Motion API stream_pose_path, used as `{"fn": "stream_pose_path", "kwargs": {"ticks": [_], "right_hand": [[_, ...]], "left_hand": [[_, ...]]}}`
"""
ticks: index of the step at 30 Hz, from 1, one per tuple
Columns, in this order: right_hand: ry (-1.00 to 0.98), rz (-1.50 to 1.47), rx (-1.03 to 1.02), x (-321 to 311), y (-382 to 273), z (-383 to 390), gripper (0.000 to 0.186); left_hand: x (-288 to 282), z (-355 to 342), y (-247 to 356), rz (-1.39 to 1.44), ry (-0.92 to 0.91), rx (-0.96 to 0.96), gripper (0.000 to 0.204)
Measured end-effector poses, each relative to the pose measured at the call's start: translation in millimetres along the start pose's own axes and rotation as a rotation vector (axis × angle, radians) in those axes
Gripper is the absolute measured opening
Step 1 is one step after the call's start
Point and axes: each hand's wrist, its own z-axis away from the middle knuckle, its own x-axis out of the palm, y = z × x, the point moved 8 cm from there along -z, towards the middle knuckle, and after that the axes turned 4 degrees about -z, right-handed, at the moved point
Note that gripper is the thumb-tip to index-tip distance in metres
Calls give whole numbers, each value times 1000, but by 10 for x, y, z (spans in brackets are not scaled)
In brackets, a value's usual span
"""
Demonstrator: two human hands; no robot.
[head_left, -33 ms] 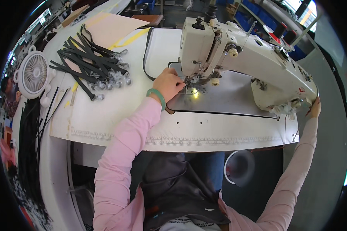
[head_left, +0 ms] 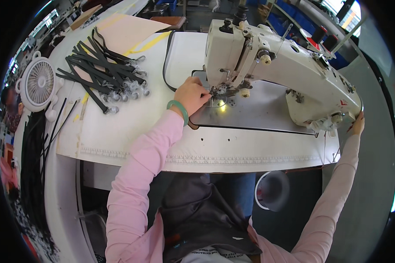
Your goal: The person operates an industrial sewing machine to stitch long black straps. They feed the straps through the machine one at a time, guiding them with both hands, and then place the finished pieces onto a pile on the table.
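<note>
A white sewing machine (head_left: 303, 74) stands on the table, its lamp lighting the metal bed plate (head_left: 254, 114). My left hand (head_left: 190, 95), with a green bangle at the wrist, is closed in a pinch beside the presser foot (head_left: 219, 91). A narrow black strap (head_left: 165, 70) loops in from behind this hand, and its end under the fingers is hidden. At the machine's far right end, my right hand (head_left: 358, 124) is closed round the edge of the handwheel (head_left: 362, 101); its fingers show only in part.
Several black straps (head_left: 96, 70) with clear-wrapped ends lie piled at the left, by a beige sheet (head_left: 127, 30). A white fan (head_left: 39, 83) stands left of them. More long black strips (head_left: 33, 153) hang at the table's left edge. Thread spools (head_left: 319, 34) stand behind the machine.
My right hand and forearm have shifted very slightly at the handwheel. The left hand and the strap stay where they were.
</note>
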Motion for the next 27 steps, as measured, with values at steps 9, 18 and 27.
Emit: {"fn": "stream_pose_path", "kwargs": {"ticks": [9, 18, 27], "right_hand": [[36, -757, 75, 418, 39, 669, 39], [365, -398, -264, 99, -1184, 1780, 36], [-1186, -343, -1246, 1162, -2868, 5218, 34]], "left_hand": [[-410, 213, -564, -54, 145, 35, 15], [-249, 959, 213, 292, -474, -163, 35], [-82, 643, 661, 136, -485, -57, 49]]}}
